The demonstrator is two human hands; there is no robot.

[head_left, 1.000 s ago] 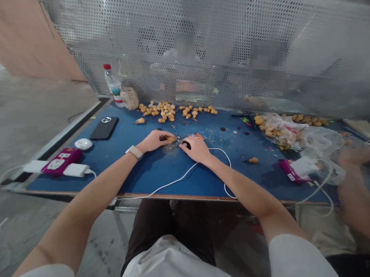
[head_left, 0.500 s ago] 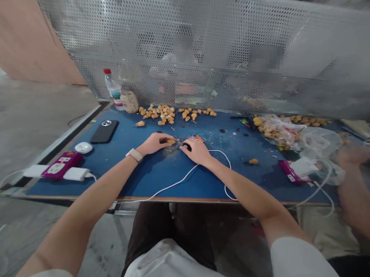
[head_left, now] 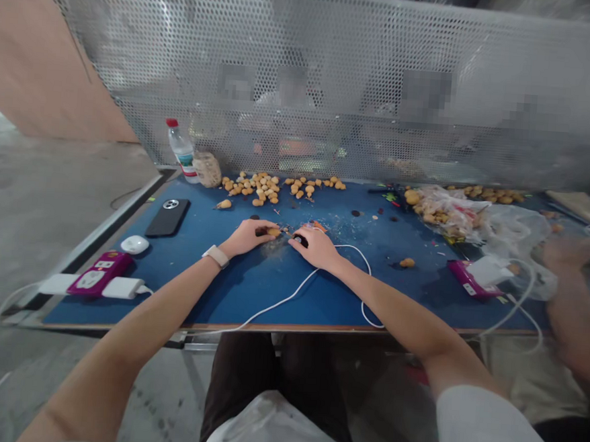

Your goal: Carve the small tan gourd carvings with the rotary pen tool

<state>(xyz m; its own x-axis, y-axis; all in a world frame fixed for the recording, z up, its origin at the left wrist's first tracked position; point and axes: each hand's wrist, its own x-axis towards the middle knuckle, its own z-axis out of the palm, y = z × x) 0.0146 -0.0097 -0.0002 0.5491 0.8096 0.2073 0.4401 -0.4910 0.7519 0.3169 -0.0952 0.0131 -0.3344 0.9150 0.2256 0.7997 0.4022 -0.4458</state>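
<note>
- Between the two bare hands, at the middle of the matte blue tabletop (head_left: 249, 295), is the small tan gourd-shaped piece (head_left: 274, 232), pinched in the fingertips of the left hand (head_left: 250, 237)
- Its long axis seems to run sideways, with the free end towards the right hand (head_left: 316, 247), which curls round a black rounded tool (head_left: 298, 240) just to the right
- The thin tip of the tool points left at the piece (whether they touch is too small to tell); the left hand is the nearer, being the one that holds it
- Pale crumbs litter the surface beyond the right hand, and a thin white cord (head_left: 295, 292) loops beneath that wrist
- Farther back, a cluster of small tan gourds (head_left: 260, 185) lies along the grey perforated metal screen (head_left: 185, 52); a co-worker's blurred arm (head_left: 575, 294) is well apart at the right
</note>
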